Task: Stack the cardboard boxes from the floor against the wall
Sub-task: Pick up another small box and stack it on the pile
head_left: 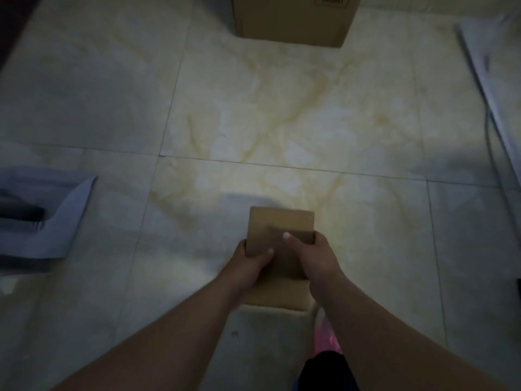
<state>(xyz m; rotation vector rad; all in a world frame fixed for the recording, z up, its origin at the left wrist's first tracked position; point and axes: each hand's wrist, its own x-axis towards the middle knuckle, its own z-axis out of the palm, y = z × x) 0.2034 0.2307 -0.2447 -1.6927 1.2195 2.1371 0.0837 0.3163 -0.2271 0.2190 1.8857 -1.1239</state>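
A small brown cardboard box is held above the tiled floor, low in the middle of the view. My left hand grips its left side with the thumb on top. My right hand grips its right side, thumb also lying across the top face. A larger cardboard box stands on the floor at the top of the view, cut off by the frame edge. No wall shows behind it.
Pale marbled floor tiles fill the middle. A grey-white object lies at the left edge. A light flat panel runs along the right edge. A pink shoe and dark trouser leg show near the bottom.
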